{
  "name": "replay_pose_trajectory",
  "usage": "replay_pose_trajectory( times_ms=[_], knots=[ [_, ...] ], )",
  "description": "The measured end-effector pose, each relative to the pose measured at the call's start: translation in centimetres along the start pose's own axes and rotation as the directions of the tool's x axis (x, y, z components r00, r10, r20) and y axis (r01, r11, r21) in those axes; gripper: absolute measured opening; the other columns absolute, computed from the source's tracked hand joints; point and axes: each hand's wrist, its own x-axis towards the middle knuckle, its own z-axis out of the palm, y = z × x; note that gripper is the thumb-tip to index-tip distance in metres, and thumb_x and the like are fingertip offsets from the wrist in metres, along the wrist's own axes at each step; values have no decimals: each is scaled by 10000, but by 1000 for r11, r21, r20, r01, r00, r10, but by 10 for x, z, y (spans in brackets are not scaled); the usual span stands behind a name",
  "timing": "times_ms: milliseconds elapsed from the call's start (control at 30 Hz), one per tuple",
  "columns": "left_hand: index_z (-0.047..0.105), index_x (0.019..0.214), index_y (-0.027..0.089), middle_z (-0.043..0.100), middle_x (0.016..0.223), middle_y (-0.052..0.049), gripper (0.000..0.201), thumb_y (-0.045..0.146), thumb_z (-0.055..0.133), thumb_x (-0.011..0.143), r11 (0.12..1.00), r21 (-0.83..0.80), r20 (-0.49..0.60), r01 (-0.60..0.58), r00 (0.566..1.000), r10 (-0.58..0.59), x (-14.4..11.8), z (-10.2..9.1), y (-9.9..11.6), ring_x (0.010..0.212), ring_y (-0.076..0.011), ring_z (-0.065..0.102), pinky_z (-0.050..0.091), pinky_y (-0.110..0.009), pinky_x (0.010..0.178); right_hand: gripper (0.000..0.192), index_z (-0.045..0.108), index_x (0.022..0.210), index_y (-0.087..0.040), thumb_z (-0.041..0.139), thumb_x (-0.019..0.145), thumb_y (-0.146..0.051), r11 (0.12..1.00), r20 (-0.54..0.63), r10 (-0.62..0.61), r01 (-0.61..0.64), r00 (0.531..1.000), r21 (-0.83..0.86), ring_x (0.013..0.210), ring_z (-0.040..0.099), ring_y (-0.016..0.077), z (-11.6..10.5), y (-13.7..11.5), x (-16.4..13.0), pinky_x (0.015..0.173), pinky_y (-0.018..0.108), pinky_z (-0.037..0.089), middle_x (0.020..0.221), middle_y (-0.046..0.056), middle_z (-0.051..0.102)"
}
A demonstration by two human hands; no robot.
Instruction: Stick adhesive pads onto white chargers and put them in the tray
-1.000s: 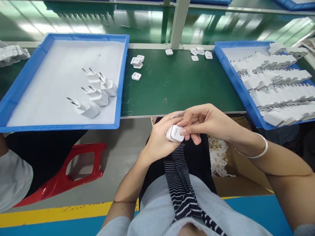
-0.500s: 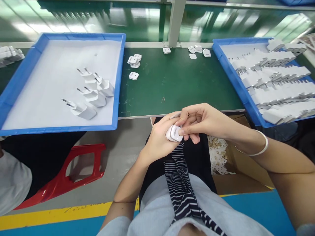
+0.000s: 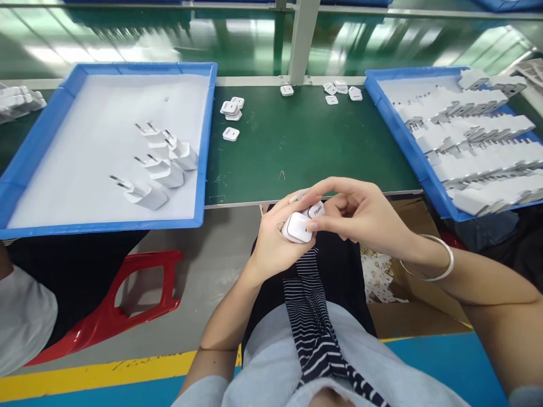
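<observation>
Above my lap, my left hand [image 3: 271, 240] is closed around a white plug charger [image 3: 298, 227], whose plain, rounded square end faces up. Thumb and index finger of my right hand [image 3: 360, 212] are bent over that end. Between them shows a small white end cap [image 3: 316, 210] with dark lettering, right beside the charger; whether the two touch is unclear. Another pale piece [image 3: 298, 196] shows partly at my left fingertips. On the green bench lie similar loose caps [image 3: 231, 134], with a small pile [image 3: 232, 107] behind them.
On the left, a blue tray [image 3: 202, 169] holds several white two-pin plugs [image 3: 146, 195]. A second blue tray [image 3: 390, 121] on the right carries rows of chargers [image 3: 487, 152]. More caps [image 3: 331, 100] lie at the back. A red stool [image 3: 165, 282] and a seated person [image 3: 25, 316] are at left.
The lettered face has moved from the charger's near end to just beyond it, between my right fingers. The charger now shows a plain end. My right index finger reaches further left.
</observation>
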Motion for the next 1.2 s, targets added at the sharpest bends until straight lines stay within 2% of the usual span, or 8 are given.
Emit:
replay_pose_trajectory(
  times_ms=[100,167,300,467,767,900,1033,1200],
  knots=[
    [722,1223,241,719,1327,-82,520,68,759,734,1000,6,-47,-12,999,12,-1,-1,3,1201,-258,697,579,-438,1049,263,674,1026,-265,794,847,-416,994,-221,-100,105,970,12,539,518,130,4,7,-8,517,286,466,625,-41,549],
    [717,1238,252,710,1348,-80,532,68,763,740,999,28,-60,-39,997,40,-1,-2,3,1206,-260,696,581,-445,1056,383,624,1138,-296,797,834,-451,986,-346,-153,166,926,10,832,642,184,9,14,-9,719,316,572,919,26,634],
    [686,1295,247,689,1384,-80,533,86,735,790,982,110,-29,-155,987,159,-3,-1,0,1270,-259,667,585,-441,1072,729,437,1361,-351,830,769,-517,987,-207,-44,75,977,145,1248,579,239,23,25,-4,951,337,577,1363,69,523],
    [657,1327,256,677,1406,-67,524,102,719,830,966,141,-4,-218,975,220,-5,2,-2,1306,-250,644,589,-437,1080,728,465,1284,-285,884,713,-452,950,-72,76,-50,995,308,1135,633,226,38,26,3,959,353,571,1254,65,589],
    [715,1256,255,730,1313,-81,521,109,782,761,994,54,-120,-96,987,102,-6,-8,3,1223,-268,691,586,-441,1060,833,391,1476,-333,831,776,-432,839,198,-29,-84,980,538,1177,653,226,19,41,6,1041,388,532,1285,58,667],
    [685,1316,236,691,1381,-95,555,105,766,782,996,41,-102,-82,991,86,-5,-13,4,1334,-259,621,532,-432,1141,706,561,1369,-331,875,742,-248,832,138,-22,-58,990,551,1205,652,193,23,57,9,1049,343,523,1268,28,718],
    [651,1355,219,619,1476,-117,561,159,784,814,989,111,-111,-93,988,106,-4,-23,7,1393,-253,575,506,-413,1167,454,719,1186,-285,868,758,-256,841,102,-28,-32,994,539,994,694,166,35,59,18,906,302,551,1092,18,778],
    [555,1447,219,522,1565,-142,620,329,763,873,882,420,28,-215,974,224,20,-69,25,1459,-280,505,433,-474,1219,368,774,1083,-249,876,740,-337,828,120,-9,-60,993,557,807,636,145,40,27,47,680,258,493,951,27,763]
  ],
)
